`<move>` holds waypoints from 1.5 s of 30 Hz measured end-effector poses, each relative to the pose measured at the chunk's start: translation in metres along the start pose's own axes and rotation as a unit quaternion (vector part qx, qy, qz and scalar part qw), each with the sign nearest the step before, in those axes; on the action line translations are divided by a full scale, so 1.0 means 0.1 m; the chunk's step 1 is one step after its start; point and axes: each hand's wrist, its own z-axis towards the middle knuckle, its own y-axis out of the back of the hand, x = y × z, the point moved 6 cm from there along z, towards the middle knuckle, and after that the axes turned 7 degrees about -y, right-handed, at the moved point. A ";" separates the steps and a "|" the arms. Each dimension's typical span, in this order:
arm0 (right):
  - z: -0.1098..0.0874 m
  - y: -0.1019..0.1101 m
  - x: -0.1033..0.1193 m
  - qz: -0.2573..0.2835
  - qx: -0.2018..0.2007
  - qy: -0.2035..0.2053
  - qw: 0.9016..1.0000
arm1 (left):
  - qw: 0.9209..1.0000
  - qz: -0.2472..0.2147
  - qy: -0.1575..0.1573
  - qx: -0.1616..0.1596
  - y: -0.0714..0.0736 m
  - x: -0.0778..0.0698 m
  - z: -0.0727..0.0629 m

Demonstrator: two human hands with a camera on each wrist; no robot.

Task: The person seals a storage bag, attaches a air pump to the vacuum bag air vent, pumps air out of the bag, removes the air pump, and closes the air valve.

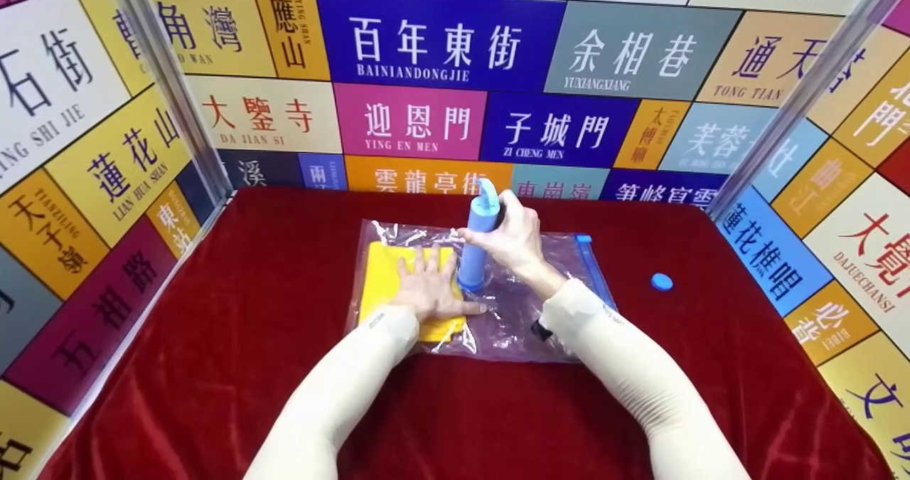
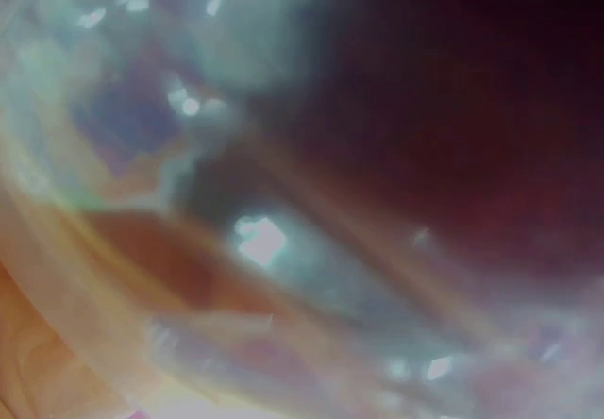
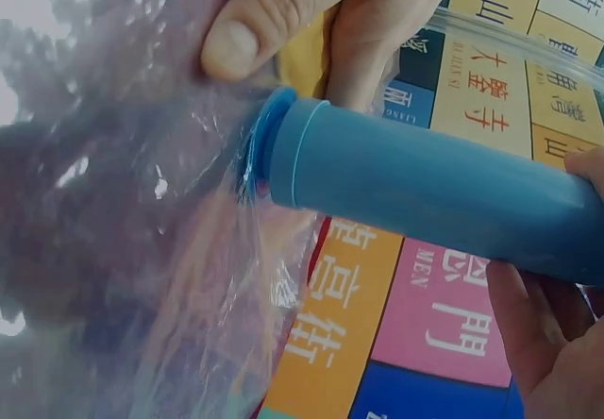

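1. Bag: one clear plastic bag (image 1: 512, 332), lying flat at the centre of the frame. One blue seal strip (image 1: 596, 274) runs along its right edge, with one blue slider (image 1: 583, 239) at the strip's upper end.
2. Contents: one folded yellow cloth (image 1: 378, 281), inside the bag's left half.
3. Pump: one blue cylindrical pump (image 1: 474, 261), near upright at the centre of the frame. In the right wrist view, its lower end meets one blue round fitting (image 3: 269, 136) on the bag.
4. Left hand (image 1: 429, 291): flat on the bag over the yellow cloth, left of the pump. Fingers straight and spread apart; thumb pointing right, just below the pump's base.
5. Right hand (image 1: 515, 235): fingers and thumb clamped round the upper part of the pump.
6. Cap: one blue round cap (image 1: 662, 282), right of the bag and apart from it.
7. Support: one dark red tablecloth (image 1: 249, 274) beneath bag and cap.
8. Left wrist view: blurred; finger state cannot be told there.
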 end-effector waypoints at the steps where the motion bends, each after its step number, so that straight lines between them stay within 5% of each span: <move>1: 0.01 0.02 -0.02 0.001 0.002 -0.006 1.000 | 1.000 -0.002 -0.001 0.000 0.00 0.00 0.00; 10: 0.06 0.08 -0.18 0.005 0.019 -0.056 0.998 | 0.999 -0.046 -0.007 -0.006 -0.01 0.02 0.03; 17: 0.05 0.06 -0.02 -0.043 0.040 -0.005 0.998 | 0.987 -0.122 -0.016 -0.105 0.22 0.00 0.13; 23: 0.04 0.06 0.06 -0.081 0.053 0.005 0.995 | 0.954 -0.223 -0.052 -0.194 0.43 -0.09 0.18; 31: 0.04 0.06 0.07 -0.110 0.062 -0.007 0.992 | 0.876 -0.405 -0.036 -0.258 0.46 -0.15 0.24; 35: 0.04 0.07 0.06 -0.119 0.062 -0.008 0.991 | 0.844 -0.440 -0.049 -0.304 0.29 -0.11 0.55; 40: 0.05 0.09 0.07 -0.125 0.073 -0.013 0.989 | 0.840 -0.421 -0.055 -0.337 -0.05 0.07 1.06; 43: 0.06 0.13 0.11 -0.121 0.082 -0.015 0.989 | 0.844 -0.418 -0.041 -0.333 -0.02 0.06 1.05; 45: 0.08 0.18 0.17 -0.114 0.087 -0.013 0.990 | 0.848 -0.416 -0.027 -0.328 0.08 -0.01 0.90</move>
